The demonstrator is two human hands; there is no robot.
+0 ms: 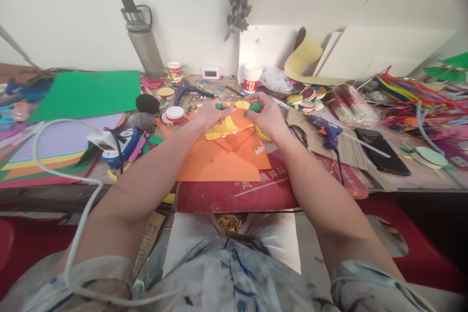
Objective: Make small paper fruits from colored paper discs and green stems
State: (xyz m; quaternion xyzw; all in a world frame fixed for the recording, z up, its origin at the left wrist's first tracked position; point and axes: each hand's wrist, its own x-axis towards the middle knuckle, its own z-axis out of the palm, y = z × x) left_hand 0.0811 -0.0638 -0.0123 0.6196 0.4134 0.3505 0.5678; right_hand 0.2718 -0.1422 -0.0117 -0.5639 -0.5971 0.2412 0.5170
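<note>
My left hand (211,116) is closed, its thumb and fingers pinching the edge of a small orange paper piece (239,118) with yellow shapes on it. A bit of green shows at its fingers; I cannot tell whether it is paper or worn. My right hand (268,116), also closed, pinches a small green paper piece (255,107) just above the orange piece's right side. Yellow-orange cut paper (215,135) lies right below the hands. Underneath spread larger orange sheets (219,168) on a red board (208,197).
A blue glue gun (331,135) and black phone (382,151) lie to the right. Paper cups (252,78) and a grey bottle (145,48) stand behind. Coloured sheets (91,92) cover the left. A white cable (86,214) loops across my left arm.
</note>
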